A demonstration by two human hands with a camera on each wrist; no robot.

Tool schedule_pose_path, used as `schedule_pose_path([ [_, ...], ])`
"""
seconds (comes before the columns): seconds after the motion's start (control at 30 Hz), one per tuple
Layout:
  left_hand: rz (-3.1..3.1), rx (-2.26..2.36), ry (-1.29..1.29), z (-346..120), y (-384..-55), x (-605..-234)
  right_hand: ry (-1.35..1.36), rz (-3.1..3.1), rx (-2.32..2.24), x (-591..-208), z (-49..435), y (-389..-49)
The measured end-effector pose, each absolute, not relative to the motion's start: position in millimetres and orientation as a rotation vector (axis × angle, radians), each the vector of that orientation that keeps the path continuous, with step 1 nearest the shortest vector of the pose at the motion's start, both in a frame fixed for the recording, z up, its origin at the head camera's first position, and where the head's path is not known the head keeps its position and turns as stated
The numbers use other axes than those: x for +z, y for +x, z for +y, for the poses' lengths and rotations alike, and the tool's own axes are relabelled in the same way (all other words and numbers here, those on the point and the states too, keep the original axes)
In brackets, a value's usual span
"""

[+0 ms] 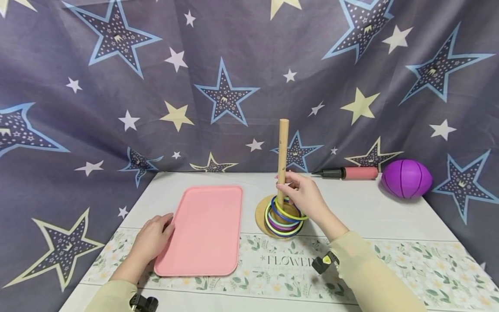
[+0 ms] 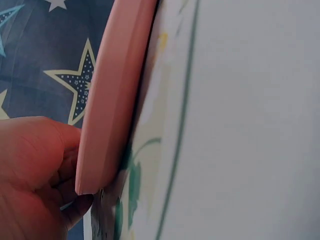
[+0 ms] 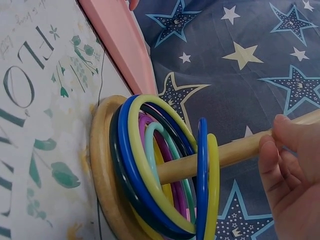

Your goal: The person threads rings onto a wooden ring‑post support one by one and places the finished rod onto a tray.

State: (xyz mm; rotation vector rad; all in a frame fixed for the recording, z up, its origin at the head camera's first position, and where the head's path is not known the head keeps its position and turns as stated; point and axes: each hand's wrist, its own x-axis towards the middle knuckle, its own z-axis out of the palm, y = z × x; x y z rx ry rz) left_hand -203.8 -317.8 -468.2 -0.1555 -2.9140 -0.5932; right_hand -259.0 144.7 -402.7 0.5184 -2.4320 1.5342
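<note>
My right hand (image 1: 306,195) holds a tall wooden pole (image 1: 283,147) between thumb and fingers, partway up its length. The pole rises from a round wooden base (image 1: 261,213). Around its foot lie several thin plastic rings, among them a blue one (image 3: 201,175) and a yellow one (image 3: 212,185), tilted and uppermost. A pale yellow ring (image 3: 134,120) circles the pole lower down. On the left, my left hand (image 1: 155,234) grips the long side of a pink tray (image 1: 206,229), thumb over the rim and fingers bent along the edge. The tray lies flat.
At the back right stand a purple ball (image 1: 406,178) and a red and black hand pump (image 1: 356,173). A floral printed cloth (image 1: 273,281) covers the table. A dark star-patterned curtain (image 1: 234,43) hangs behind and along both sides.
</note>
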Motion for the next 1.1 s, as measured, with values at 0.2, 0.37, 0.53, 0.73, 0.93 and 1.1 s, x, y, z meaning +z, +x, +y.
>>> schedule_pose_path([
  [0.2, -2.908, -0.581, -0.169, -318.8, -205.0, -471.6, 0.519, -2.431, 1.519, -402.4, 144.6, -258.8],
  [0.37, -2.911, -0.576, -0.174, -318.8, -207.2, -472.3, 0.514, -2.424, 1.512, -397.8, 144.2, -257.6],
  [0.53, -2.908, -0.578, -0.174, -318.9, -207.6, -472.5, 0.526, -2.393, 1.516, -386.0, 142.0, -256.1],
  [0.73, -2.903, -0.594, -0.166, -316.7, -209.1, -473.0, 0.581, -2.35, 1.544, -371.0, 134.0, -255.3],
  [0.93, -2.897, -0.598, -0.189, -313.4, -210.5, -473.3, 0.635, -2.302, 1.593, -363.7, 119.0, -257.7],
  [1.1, -2.898, -0.608, -0.196, -313.4, -211.8, -473.8, 0.668, -2.29, 1.611, -359.5, 103.3, -260.6],
])
